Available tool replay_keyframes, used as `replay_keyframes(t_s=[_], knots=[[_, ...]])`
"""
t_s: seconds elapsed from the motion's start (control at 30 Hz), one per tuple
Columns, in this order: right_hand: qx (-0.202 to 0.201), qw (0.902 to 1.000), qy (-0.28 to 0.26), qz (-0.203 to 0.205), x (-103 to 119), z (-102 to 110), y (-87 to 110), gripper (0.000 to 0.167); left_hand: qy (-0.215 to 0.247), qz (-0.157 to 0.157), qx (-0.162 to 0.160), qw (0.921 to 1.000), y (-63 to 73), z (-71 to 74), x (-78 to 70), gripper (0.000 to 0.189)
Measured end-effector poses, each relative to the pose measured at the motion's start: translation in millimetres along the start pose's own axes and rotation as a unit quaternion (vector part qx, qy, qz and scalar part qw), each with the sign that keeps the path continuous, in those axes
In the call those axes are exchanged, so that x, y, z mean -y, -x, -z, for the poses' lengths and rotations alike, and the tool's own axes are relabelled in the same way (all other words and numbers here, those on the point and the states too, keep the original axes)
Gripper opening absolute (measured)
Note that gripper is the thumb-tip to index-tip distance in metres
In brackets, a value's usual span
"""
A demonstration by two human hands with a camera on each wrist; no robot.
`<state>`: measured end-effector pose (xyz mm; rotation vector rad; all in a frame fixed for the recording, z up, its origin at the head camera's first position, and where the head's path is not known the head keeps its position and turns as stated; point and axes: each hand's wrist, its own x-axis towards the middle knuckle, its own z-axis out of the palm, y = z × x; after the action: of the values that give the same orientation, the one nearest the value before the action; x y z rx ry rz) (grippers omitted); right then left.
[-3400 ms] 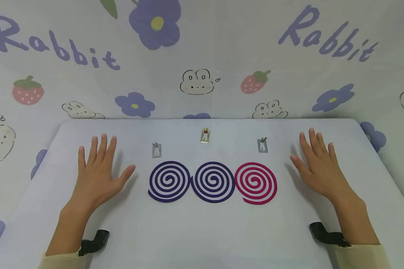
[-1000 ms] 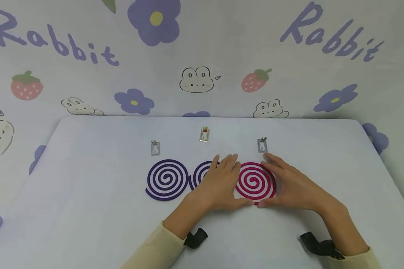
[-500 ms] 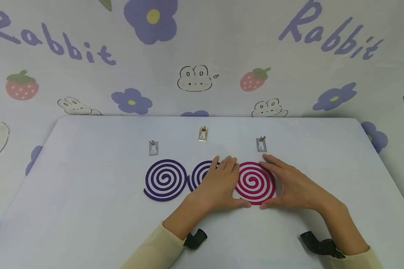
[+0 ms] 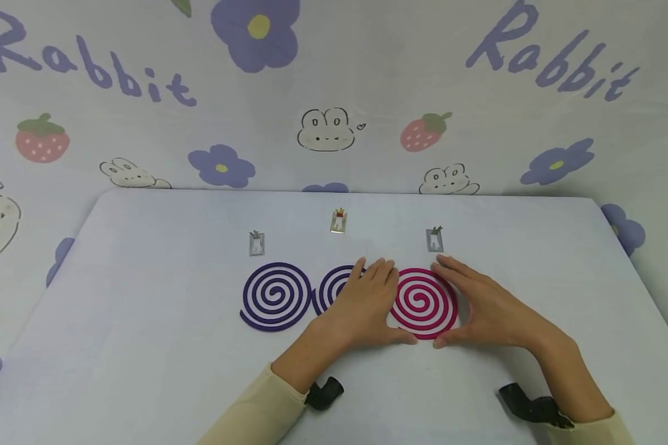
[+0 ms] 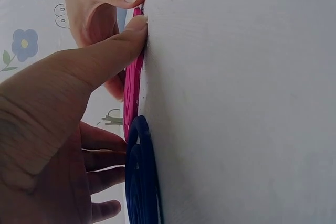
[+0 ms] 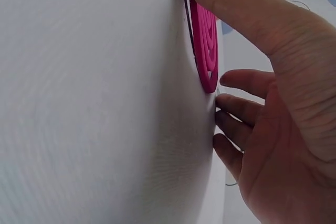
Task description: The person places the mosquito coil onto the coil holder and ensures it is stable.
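A pink mosquito coil (image 4: 420,300) lies flat on the white table between both hands. My left hand (image 4: 362,312) reaches over the middle dark purple mosquito coil (image 4: 314,296), hiding most of it. Its fingers lie along the pink coil's left side, its thumb at the near edge. My right hand (image 4: 492,312) flanks the pink coil's right side, fingertips by the far edge and thumb at the near edge. The two thumb tips are slightly apart. In the right wrist view the right hand's fingers are spread and lightly bent. Another dark purple coil (image 4: 276,294) lies further left, untouched.
Beyond the coils stand two small silver metal stands, the left stand (image 4: 250,245) and the right stand (image 4: 429,241), with a gold one (image 4: 339,214) between them. A patterned cloth (image 4: 328,74) hangs behind the table's far edge. Black wrist mounts (image 4: 325,395) rest near both sleeves.
From resting apart at either side, both hands have come inward around the pink coil. Its tail end has shifted slightly. Over the last second the hands have barely moved.
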<state>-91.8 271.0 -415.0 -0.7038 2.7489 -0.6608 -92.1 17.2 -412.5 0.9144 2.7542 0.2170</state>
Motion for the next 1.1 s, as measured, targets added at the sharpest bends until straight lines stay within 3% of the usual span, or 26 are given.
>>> replay_keyframes(t_s=[0.33, 0.73, 1.1], knots=[[-0.001, 0.9997, -0.025, 0.005, -5.8, -1.1, -0.1, 0.11, 0.017, 0.006, -0.002, 0.9998, 0.7, -0.4, 1.1, 0.108], [-0.009, 0.9998, -0.017, -0.004, -3.4, 0.2, 0.5, 0.111, 0.025, 0.002, 0.004, 0.9997, 1.2, 0.5, 2.7, 0.112], [-0.018, 0.9994, -0.03, -0.002, 2.5, 2.4, -0.4, 0.115, 0.049, -0.008, -0.024, 0.9985, -1.2, -3.9, 2.2, 0.119]])
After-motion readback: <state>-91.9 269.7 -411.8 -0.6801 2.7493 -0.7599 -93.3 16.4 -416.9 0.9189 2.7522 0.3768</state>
